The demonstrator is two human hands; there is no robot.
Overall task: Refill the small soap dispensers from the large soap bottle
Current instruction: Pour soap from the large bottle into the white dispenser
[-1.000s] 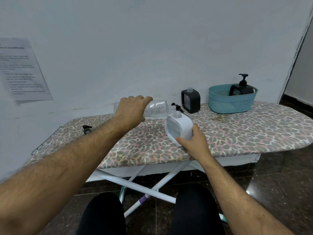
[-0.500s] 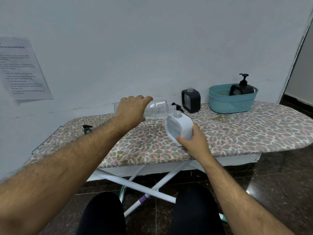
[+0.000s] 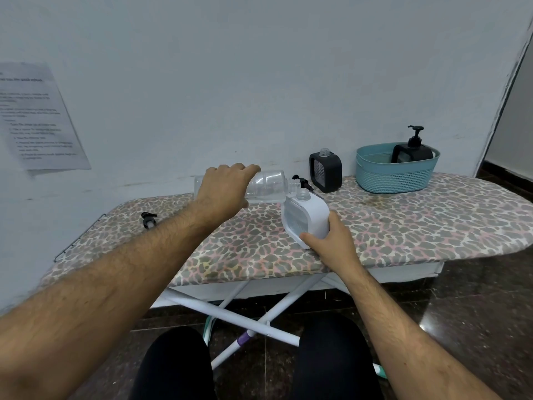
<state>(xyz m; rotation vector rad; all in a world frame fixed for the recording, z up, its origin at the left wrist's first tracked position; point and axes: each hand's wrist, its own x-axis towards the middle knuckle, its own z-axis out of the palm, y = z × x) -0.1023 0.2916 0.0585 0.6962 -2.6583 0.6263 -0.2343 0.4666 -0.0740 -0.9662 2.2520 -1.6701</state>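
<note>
My left hand (image 3: 223, 186) grips a clear large bottle (image 3: 269, 184) held on its side, its mouth right at the open neck of a white dispenser (image 3: 310, 216). The white dispenser stands tilted on the ironing board (image 3: 403, 220), and my right hand (image 3: 328, 241) holds its lower corner. A black dispenser (image 3: 326, 171) with its neck open stands behind. Another black dispenser with its pump (image 3: 412, 150) on sits in a teal basket (image 3: 395, 171).
A black pump head (image 3: 149, 220) lies on the board at the far left, and another black pump part (image 3: 300, 180) lies behind the bottle's neck. A printed sheet (image 3: 37, 116) hangs on the wall. My knees are below the board's front edge.
</note>
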